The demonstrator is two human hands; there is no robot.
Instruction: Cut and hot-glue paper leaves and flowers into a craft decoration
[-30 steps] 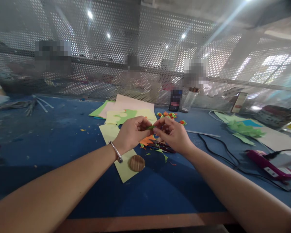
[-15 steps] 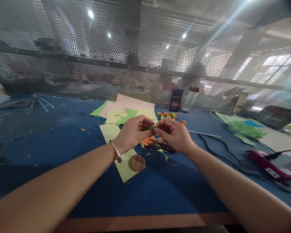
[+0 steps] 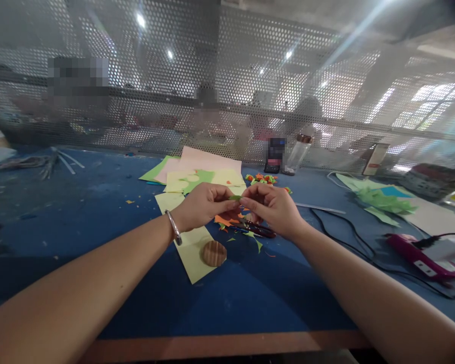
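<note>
Between the fingertips of my left hand [image 3: 208,205] and my right hand [image 3: 271,205] is a small piece of green paper [image 3: 235,197]. Both hands pinch it, the left from one side and the right from the other, above the table. Beneath them lie a pair of dark-handled scissors [image 3: 260,229] and orange paper scraps [image 3: 225,221], partly hidden by the hands. A round wooden disc [image 3: 214,253] rests on a pale yellow paper strip [image 3: 193,263] nearer to me. Green paper offcuts [image 3: 258,244] are scattered close by.
Stacked coloured sheets [image 3: 212,159] lie behind my hands, with small orange and green paper pieces [image 3: 263,179] beside them. A phone [image 3: 275,155] and a bottle [image 3: 299,154] stand against the perforated screen. On the right are a magenta power strip [image 3: 420,258], black cables [image 3: 358,240] and green paper [image 3: 387,201].
My left hand and wrist have shifted slightly left, and its fingers have straightened a little. More of the green paper shows between the fingertips. The right hand is nearly still.
</note>
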